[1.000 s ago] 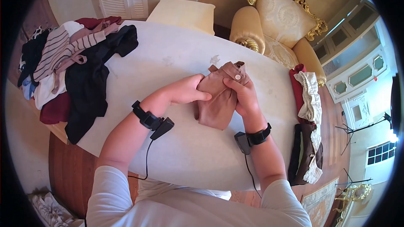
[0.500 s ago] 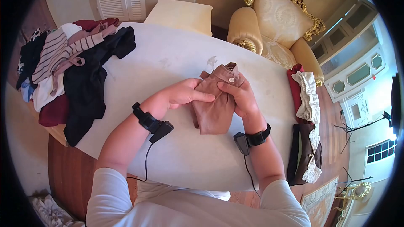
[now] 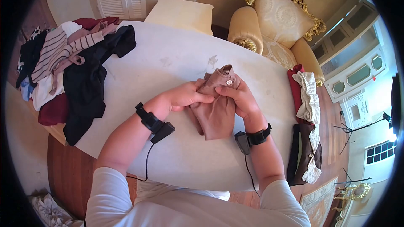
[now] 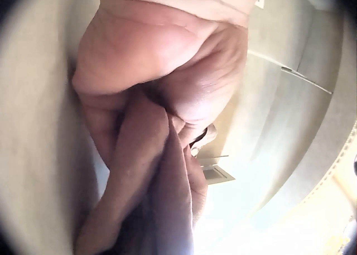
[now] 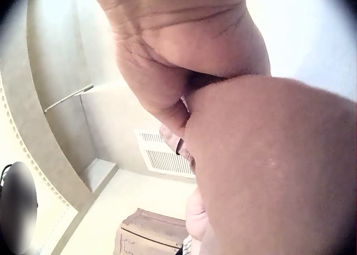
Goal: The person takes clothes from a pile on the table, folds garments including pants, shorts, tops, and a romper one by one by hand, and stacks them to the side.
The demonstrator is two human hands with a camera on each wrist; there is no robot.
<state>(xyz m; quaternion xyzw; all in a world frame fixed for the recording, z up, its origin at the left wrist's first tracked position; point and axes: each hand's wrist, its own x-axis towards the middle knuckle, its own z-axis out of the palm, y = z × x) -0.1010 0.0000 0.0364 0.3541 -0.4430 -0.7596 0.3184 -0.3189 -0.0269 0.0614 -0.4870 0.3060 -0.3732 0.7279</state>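
A brown folded garment (image 3: 216, 120) with a pale button at its upper band hangs over the middle of the white table. My left hand (image 3: 185, 95) pinches its left side, thumb on the front face. On the opposite side, my right hand (image 3: 245, 99) grips it just below the button, its thumb also in front. The fingers behind the cloth are mostly hidden. In the left wrist view, folds of the brown garment (image 4: 139, 154) run down from the grasp. A broad flat stretch of the garment (image 5: 273, 166) fills the lower right of the right wrist view.
On the white table's (image 3: 147, 54) left side lies a heap of clothes, with a striped top (image 3: 54, 61) and a black garment (image 3: 90, 82). Along the right edge sit a folded white garment (image 3: 309, 101) and a brown lace-trimmed one (image 3: 309, 155). A gilded armchair (image 3: 280, 17) stands beyond.
Both hands have brought the brown garment slightly lower and to the left. Its upper band now tilts more, and its lower part hangs nearer to the body. Both hands keep their hold.
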